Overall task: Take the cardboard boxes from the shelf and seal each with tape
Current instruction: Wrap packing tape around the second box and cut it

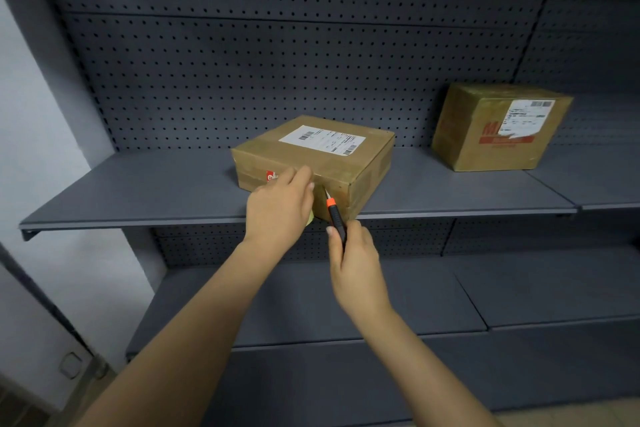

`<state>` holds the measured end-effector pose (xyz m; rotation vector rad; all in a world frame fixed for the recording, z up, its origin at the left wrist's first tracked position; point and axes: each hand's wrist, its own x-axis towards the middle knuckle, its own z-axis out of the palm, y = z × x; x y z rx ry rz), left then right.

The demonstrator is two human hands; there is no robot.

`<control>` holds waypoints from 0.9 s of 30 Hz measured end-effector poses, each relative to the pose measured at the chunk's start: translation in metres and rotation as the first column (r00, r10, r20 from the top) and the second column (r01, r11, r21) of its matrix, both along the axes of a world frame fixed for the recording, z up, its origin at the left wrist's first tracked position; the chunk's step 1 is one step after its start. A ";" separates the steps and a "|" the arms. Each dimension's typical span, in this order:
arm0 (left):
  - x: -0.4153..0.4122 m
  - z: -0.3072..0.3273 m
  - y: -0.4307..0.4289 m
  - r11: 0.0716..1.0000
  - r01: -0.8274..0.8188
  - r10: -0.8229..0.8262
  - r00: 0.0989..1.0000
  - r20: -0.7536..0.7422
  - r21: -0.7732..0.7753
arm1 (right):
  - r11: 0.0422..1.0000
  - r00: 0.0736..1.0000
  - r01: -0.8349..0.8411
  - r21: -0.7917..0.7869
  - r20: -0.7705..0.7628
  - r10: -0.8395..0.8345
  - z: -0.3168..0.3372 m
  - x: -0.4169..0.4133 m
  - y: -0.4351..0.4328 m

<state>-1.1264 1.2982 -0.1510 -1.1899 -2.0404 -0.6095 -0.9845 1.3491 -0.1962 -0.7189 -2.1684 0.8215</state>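
Flat box (311,156) at shelf (138,191) front edge. Left grip (277,208) against box front, hold unclear. Right grip (353,260) pinching knife (335,215) — blade angled up-left, tip near box front, just beside left thumb.

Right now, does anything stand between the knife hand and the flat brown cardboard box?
Nothing visible does. The right hand aims its orange-black utility knife at the flat brown cardboard box, beside the left hand.

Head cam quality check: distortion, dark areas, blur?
Head view: wide-angle bows the shelf edge and pegboard seams; top corners go dark; label print on near box and far box too soft to read; knife crisp, no glare.
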 end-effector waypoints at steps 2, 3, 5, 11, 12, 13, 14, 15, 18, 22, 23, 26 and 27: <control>0.000 0.001 0.000 1.000 -0.004 0.004 1.000 -0.006 0.001 | 0.999 0.999 0.035 0.011 0.038 -0.035 -0.003 -0.002 -0.002; -0.001 0.001 0.000 1.000 -0.003 0.003 1.000 -0.007 0.001 | 0.999 0.997 0.050 0.022 0.060 -0.051 -0.007 -0.002 -0.003; -0.001 0.001 0.000 1.000 -0.001 0.001 1.000 -0.011 -0.004 | 0.998 0.994 0.065 0.027 0.080 -0.067 -0.016 0.000 -0.006; -0.001 0.002 -0.001 1.000 0.002 -0.002 1.000 -0.008 -0.005 | 0.998 0.993 0.062 0.033 0.094 -0.065 -0.018 0.012 -0.007; -0.001 0.003 -0.001 1.000 -0.004 0.004 1.000 -0.012 0.000 | 0.998 0.996 0.050 0.030 0.076 -0.053 -0.017 0.017 -0.008; 0.000 0.003 -0.001 1.000 -0.009 0.009 1.000 -0.013 0.005 | 0.999 0.998 0.038 0.027 0.046 -0.039 -0.015 0.022 -0.008; 0.000 0.003 -0.001 1.000 -0.010 0.010 1.000 -0.013 0.007 | 0.999 1.000 0.028 0.023 0.006 -0.029 -0.012 0.026 -0.008; 0.000 0.003 -0.001 1.000 -0.009 0.009 1.000 -0.012 0.009 | 0.999 0.999 0.025 0.022 -0.038 -0.024 -0.008 0.030 -0.006; 0.000 0.003 -0.001 1.000 -0.008 0.009 1.000 -0.011 0.011 | 0.996 0.986 0.075 0.038 -0.151 -0.069 0.009 0.033 0.011; 0.001 0.004 -0.001 1.000 -0.011 0.010 1.000 0.002 0.012 | 0.956 0.954 0.273 0.106 -0.157 -0.255 0.028 0.022 0.069; 0.001 0.004 -0.001 1.000 -0.013 0.013 1.000 0.004 0.011 | 0.936 0.941 0.329 0.128 -0.127 -0.313 0.030 0.018 0.087; 0.002 0.004 0.000 1.000 -0.024 0.024 1.000 0.009 0.013 | 0.884 0.890 0.434 0.174 0.069 -0.451 0.034 0.006 0.132; 0.002 0.004 0.000 1.000 -0.027 0.027 1.000 0.013 0.015 | 0.875 0.869 0.446 0.188 0.145 -0.473 0.035 0.002 0.142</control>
